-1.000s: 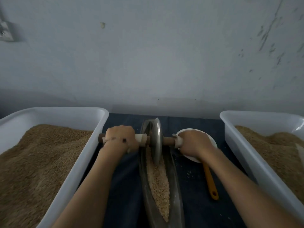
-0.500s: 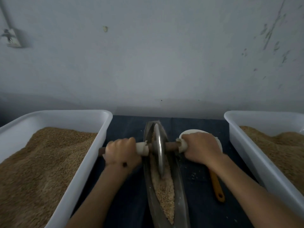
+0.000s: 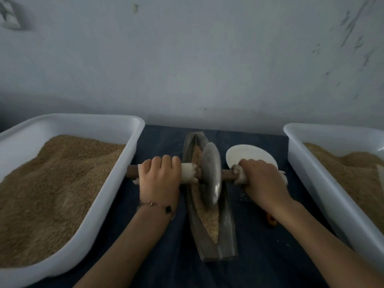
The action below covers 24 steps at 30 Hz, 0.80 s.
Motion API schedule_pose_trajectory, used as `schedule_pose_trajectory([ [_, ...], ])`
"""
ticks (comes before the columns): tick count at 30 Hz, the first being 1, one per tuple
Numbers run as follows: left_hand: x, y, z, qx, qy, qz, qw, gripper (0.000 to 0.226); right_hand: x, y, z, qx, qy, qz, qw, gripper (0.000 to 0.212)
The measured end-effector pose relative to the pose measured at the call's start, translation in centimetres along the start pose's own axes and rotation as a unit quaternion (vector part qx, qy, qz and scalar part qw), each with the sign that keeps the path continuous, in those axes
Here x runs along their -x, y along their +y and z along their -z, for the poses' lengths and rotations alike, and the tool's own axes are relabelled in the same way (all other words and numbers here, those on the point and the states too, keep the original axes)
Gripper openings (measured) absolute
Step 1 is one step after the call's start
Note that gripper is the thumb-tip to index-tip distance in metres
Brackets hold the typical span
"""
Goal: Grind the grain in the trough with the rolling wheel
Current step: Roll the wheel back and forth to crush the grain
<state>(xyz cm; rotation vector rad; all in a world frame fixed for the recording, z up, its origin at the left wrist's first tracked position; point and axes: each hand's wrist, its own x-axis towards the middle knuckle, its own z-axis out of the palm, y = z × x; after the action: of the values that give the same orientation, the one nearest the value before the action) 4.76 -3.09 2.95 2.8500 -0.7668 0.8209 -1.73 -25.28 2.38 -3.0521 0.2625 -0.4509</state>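
My left hand (image 3: 159,179) is curled over one end of a wooden axle (image 3: 227,174), gripping the pale cloth wrapped round it; a thin bracelet (image 3: 158,205) sits on that wrist. My right hand (image 3: 260,180) grips the other end the same way. Between my hands the rolling wheel (image 3: 211,173), a dull metal disc on edge, stands in the groove of the long, narrow trough (image 3: 225,231), about midway along it and leaning slightly. Grain (image 3: 209,220) lies in the groove, both beyond the wheel and nearer me, where it looks coarsely broken.

To grind well, I judge that I should press evenly with both hands, keep the axle level so the wheel stays in the groove, and roll the full length without riding over the ends.

Outward: a round white dish (image 3: 247,154) lies just beside the trough, partly under my right hand, near enough to knock. An orange handle tip (image 3: 271,219) shows beside my right forearm. A large white tub of grain (image 3: 116,169) flanks my left, another white tub (image 3: 315,173) my right, all on a dark blue cloth (image 3: 259,256). A few spilled grains dot it.
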Motion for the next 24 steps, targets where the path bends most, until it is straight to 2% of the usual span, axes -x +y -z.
schedule_pose_trajectory([
  [4,4.9,-0.4,2.1,0.054,0.068,-0.035,0.996,0.030,5.6,-0.5,1.8,0.016,0.142,0.067,0.987,0.037],
  [7,5.7,-1.3,1.8,0.093,0.029,-0.036,0.995,0.038,6.0,-0.8,2.7,0.048,0.187,0.116,0.974,0.050],
  [9,4.3,-1.8,0.9,0.115,-0.039,-0.026,0.992,0.041,4.2,-1.0,2.3,0.064,0.177,0.121,0.975,0.046],
  [11,2.1,-1.9,-0.4,0.107,-0.087,0.011,0.990,0.031,1.5,-1.4,1.4,0.069,0.128,0.093,0.985,0.036],
  [14,-2.0,-1.5,-2.7,0.023,-0.068,0.041,0.997,0.014,-3.9,-0.5,-0.4,0.064,0.023,0.008,0.998,0.008],
  [16,-4.9,-1.3,-3.5,0.016,-0.033,0.054,0.998,0.015,-6.8,0.2,-1.0,0.034,-0.005,-0.015,0.999,0.005],
  [19,-7.5,-2.0,-4.2,0.014,-0.079,0.071,0.994,0.015,-9.3,0.2,-1.0,0.057,-0.010,-0.016,0.998,0.017],
  [24,-4.0,-2.0,-2.7,0.029,-0.083,0.046,0.995,0.016,-5.3,-0.6,-0.6,0.089,0.078,0.008,0.993,0.013],
])
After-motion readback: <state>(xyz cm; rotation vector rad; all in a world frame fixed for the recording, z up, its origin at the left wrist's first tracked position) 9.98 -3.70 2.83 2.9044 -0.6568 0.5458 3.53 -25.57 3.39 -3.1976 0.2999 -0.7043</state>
